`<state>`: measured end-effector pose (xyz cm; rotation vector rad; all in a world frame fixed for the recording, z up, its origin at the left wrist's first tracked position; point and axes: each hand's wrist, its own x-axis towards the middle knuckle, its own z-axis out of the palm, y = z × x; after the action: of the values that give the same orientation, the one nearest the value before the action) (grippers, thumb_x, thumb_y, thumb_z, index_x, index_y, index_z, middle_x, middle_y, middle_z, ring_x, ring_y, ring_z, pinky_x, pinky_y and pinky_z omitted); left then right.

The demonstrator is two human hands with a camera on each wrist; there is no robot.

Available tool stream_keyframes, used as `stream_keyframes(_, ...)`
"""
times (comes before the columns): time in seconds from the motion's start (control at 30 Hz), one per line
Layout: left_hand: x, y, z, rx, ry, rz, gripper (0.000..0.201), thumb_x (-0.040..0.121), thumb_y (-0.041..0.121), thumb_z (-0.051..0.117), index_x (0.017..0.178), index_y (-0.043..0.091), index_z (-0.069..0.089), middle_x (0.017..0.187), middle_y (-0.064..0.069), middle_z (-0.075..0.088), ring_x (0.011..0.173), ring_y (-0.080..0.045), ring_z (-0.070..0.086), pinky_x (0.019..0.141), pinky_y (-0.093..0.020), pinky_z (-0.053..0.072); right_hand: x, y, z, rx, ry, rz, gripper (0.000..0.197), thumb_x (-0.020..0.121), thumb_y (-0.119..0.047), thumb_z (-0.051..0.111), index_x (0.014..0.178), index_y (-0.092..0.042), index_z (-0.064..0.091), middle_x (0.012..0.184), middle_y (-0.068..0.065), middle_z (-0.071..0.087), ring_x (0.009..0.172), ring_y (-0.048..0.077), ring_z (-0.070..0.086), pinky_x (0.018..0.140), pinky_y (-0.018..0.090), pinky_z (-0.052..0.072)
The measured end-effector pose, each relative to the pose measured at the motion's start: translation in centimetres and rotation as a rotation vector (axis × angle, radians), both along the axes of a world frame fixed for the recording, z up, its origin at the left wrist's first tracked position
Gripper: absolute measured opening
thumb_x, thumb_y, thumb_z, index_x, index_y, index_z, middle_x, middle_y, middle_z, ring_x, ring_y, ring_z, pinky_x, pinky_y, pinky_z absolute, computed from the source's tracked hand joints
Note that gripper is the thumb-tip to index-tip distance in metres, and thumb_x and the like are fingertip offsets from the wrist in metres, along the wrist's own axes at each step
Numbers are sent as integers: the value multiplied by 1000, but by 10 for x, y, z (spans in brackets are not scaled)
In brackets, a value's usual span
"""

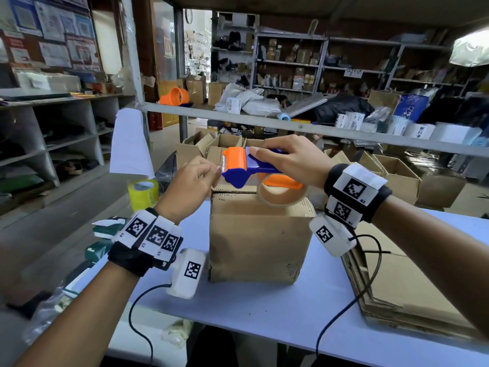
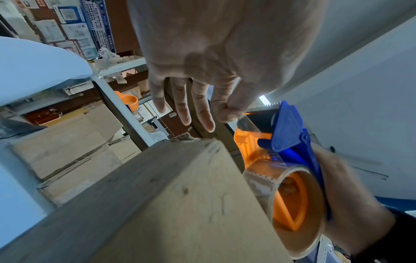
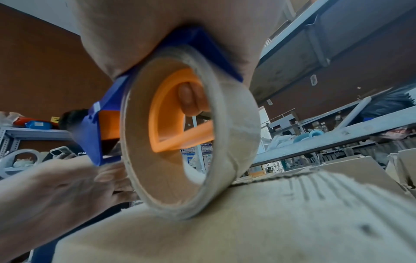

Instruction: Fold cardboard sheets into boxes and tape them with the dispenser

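Fingers (image 2: 227, 113) pinch tape; right hand (image 1: 293, 160) grips dispenser (image 1: 254, 168).

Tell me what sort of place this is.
Most likely a parcel packing or shipping stockroom. Metal shelves are crammed with goods, bagged parcels lie on the rack, open cartons wait behind the table, and flat cardboard sheets are stacked beside the box being taped.

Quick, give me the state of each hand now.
Left hand: pinching the tape end at the dispenser mouth.
Right hand: grip closed around the dispenser.
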<state>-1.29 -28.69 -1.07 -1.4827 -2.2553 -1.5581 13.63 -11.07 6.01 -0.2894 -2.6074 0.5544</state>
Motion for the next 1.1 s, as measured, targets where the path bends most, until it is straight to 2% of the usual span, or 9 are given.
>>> stream_keyframes(0.1,-3,-1,-5,5,-31,2,32,104,19,47,84,4,66,93,1,54,84,-11,52,75,-28,40,-3,1,-1,36,-15,-6,35,99,-60,51,97,-34,75,81,-12,72,74,7,63,67,28,44)
stream_keyframes(0.23,-30,-23,-13,99,-159,91,35,103,18,50,83,-7,64,105,-18,58,84,-16,57,84,-33,42,12,14,9,85,-4,-58,33,100,-59,51,71,-49,65,69,-21,65,68,3,58,62,24,38)
stream_keyframes(0.33,-34,-34,-25,121,-256,69,32,104,23,48,96,1,70,111,-10,67,108,-23,61,103,-43,42,20,27,9,50,14,-74,36,100,-57,53,71,-39,66,74,-11,67,71,10,59,68,34,40)
stream_keyframes(0.47,-15,-32,-39,148,-366,-108,29,96,27,61,84,5,47,118,7,72,119,-3,60,102,-34,42,18,32,-6,23,32,-81,40,101,-55,52,85,-26,74,79,-2,70,76,19,61,69,35,39)
stream_keyframes(0.6,-3,-30,-50,177,-367,-135,44,87,15,75,81,15,31,122,3,70,126,-8,56,108,-46,42,20,36,-8,-19,47,-68,48,101,-56,51,91,-15,74,79,6,69,76,25,60,69,35,37)
stream_keyframes(0.7,-2,-27,-52,176,-369,-117,44,86,12,75,83,14,31,121,5,71,126,-9,57,109,-52,41,21,33,-4,-55,50,-50,48,101,-55,51,83,-15,70,74,5,65,66,17,53,68,35,35)
stream_keyframes(0.9,-2,-29,-51,172,-351,-121,41,90,9,70,84,12,29,121,7,72,127,-10,57,109,-52,42,14,24,-5,-89,35,-53,38,102,-52,52,67,-51,68,64,-23,62,63,0,53,68,26,35)
stream_keyframes(0.97,-1,-29,-52,168,-341,-118,40,90,11,70,84,12,30,120,9,72,125,-9,58,106,-46,44,16,23,-6,-106,43,-48,38,103,-50,52,69,-55,68,65,-24,63,63,-2,54,68,23,35)
stream_keyframes(1.1,-7,-28,-54,212,-402,-58,29,95,23,65,84,9,42,112,3,73,112,-6,64,94,-31,50,19,27,-8,-104,43,-27,40,104,-50,51,91,-20,75,80,4,68,70,10,54,73,33,37)
